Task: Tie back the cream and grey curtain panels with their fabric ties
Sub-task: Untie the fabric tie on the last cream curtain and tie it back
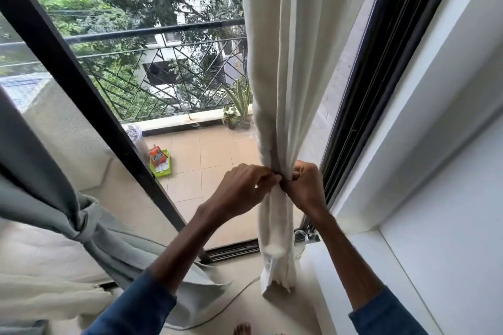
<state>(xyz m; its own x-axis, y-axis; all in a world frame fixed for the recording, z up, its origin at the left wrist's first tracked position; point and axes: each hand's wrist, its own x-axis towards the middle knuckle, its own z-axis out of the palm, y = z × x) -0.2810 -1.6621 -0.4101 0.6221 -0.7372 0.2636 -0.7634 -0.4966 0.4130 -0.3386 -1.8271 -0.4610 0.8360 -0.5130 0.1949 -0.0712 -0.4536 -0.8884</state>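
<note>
At the window's (pixel 68 62) right edge, the cream curtain panel (pixel 285 76) is being cinched at its waist, long axis vertical, the bunch lying directly btwn both hands, neither nearer. From opposite sides the left hand (pixel 245 187) and right hand (pixel 306 185) are being pressed in, fingers (pixel 268 174) curled, pinching what is judged to be the cream tie, hidden under them. At left, the grey curtain panel (pixel 40 171) is being held back by its knotted tie (pixel 81 226).

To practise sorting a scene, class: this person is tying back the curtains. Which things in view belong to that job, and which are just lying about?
Job: cream curtain, pinched where it is gathered by the left hand and right hand; grey curtain, knotted with its grey tie.
Lying about: green tray; potted plants; loose cable.
</note>
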